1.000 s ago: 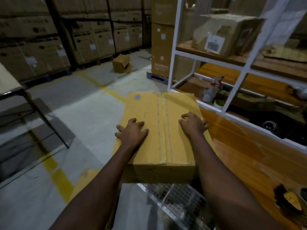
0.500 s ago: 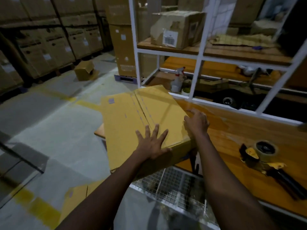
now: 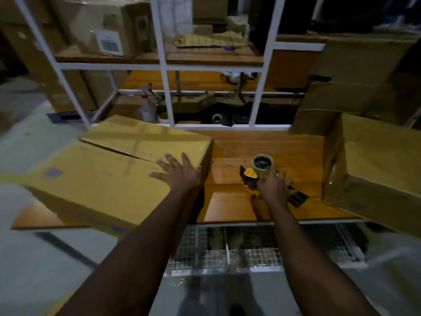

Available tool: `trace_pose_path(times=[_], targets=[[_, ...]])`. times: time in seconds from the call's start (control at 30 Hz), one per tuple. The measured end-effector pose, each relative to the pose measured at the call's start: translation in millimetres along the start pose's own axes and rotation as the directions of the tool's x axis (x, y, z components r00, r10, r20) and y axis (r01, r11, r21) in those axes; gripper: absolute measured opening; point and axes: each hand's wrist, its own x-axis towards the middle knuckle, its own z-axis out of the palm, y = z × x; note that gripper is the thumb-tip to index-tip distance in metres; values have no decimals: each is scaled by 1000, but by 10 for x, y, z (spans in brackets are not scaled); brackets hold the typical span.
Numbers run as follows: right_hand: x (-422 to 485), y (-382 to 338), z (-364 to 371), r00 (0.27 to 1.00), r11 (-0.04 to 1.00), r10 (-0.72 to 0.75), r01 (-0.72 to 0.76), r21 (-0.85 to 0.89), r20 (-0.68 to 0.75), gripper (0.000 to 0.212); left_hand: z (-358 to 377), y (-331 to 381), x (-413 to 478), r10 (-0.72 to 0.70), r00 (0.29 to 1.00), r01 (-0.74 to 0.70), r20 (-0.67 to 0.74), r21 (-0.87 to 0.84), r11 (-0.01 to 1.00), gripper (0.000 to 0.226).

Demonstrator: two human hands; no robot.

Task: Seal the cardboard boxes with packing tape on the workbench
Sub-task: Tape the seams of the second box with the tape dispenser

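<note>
The left hand [image 3: 180, 173] lies flat, fingers [image 3: 159, 166] spread, on the closed cardboard box [image 3: 109, 176] at the wooden surface's [image 3: 262, 144] left end. The right hand [image 3: 274, 188] has fingers curled around the tape dispenser [image 3: 260, 171] resting on the surface beside the box.

This is a warehouse packing station. Beyond the left hand [image 3: 177, 174] a white metal rack [image 3: 159, 65] carries a box with a printed label [image 3: 118, 19], and more cartons [image 3: 68, 92] stack up behind it. The right hand [image 3: 275, 188] grips a tape dispenser [image 3: 259, 169] at a wooden surface [image 3: 262, 142]; to its right stand big brown boxes [image 3: 376, 160]. A wire-mesh shelf [image 3: 250, 247] runs below the hands, and bare concrete floor [image 3: 27, 137] lies left of the left hand.
</note>
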Motion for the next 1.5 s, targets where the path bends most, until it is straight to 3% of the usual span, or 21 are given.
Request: trace_pose_path(times=[0.13, 0.37, 0.53, 0.77, 0.93, 1.13, 1.33, 1.5], targets=[[323, 497, 38, 989, 989, 107, -96, -115, 98, 67, 47, 385, 191, -61, 998, 61, -6, -26, 998, 78], [668, 772, 131, 980, 978, 60, -20, -210, 189, 63, 130, 1008, 527, -118, 993, 119, 21, -31, 992, 71], [788, 832, 206, 989, 974, -13, 46, -224, 148, 44, 161, 1208, 673, -154, 988, 155, 23, -31, 987, 71], [820, 852, 264, 994, 958, -35, 64, -280, 105, 49, 190, 1316, 727, -151, 988, 151, 14, -40, 988, 73], [824, 775, 238, 998, 980, 29, -17, -197, 58, 44, 166, 1250, 691, -90, 996, 91, 6, -37, 995, 73], [893, 243, -128, 994, 997, 27, -35, -72, -104, 42, 21, 685, 749, 202, 976, -204, -79, -17, 979, 61], [722, -723, -620, 954, 994, -82, 98, 42, -289, 46, -274, -420, 1107, 256, 966, -254, -31, 57, 965, 58], [302, -1624, -588, 923, 975, -176, 212, 71, -343, 47, -555, -1541, 1342, 266, 964, -263, -4, 136, 955, 64]])
